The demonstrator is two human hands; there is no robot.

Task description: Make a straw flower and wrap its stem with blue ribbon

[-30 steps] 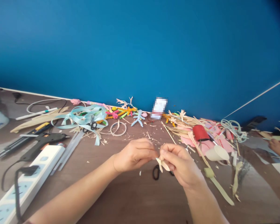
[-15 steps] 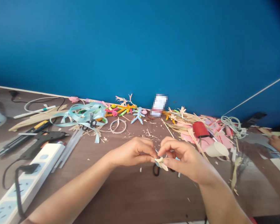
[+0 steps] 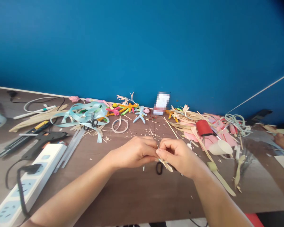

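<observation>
Wall (image 3: 137, 47), plain blue, fills the upper half of the view and meets the far edge of the desk (image 3: 132, 195), a brown surface with craft materials spread mostly along its back and sides. At the near left, the white power strip (image 3: 34, 186) lies slantwise, a black plug seated in one socket.

Left hand (image 3: 136, 153) and right hand (image 3: 176, 157) meet over the middle of the desk. The fingers of each are drawn narrow, with thumb and fingertips pinching the pale piece between them; the innermost fingertips are partly hidden. Another person's hand (image 3: 282, 141) shows at the right edge, well apart from these two.

The blue ribbon (image 3: 74, 108) lies in loose loops at the back left. Nearer, the black glue gun (image 3: 46, 138) lies on its side, just beyond the power strip. At the right, the red spool (image 3: 204, 127) rests on pink sheets (image 3: 209, 142), and the pale cup (image 3: 220, 147) lies tipped just beside it. The clear ring (image 3: 120, 132) lies flat between the ribbon and the hands; the light-blue figure (image 3: 140, 114) lies behind it, near the wall.

The pale piece (image 3: 167, 166) projects below the right hand's fingers, its lower end splayed. One black loop (image 3: 156, 169) shows just beside it.
</observation>
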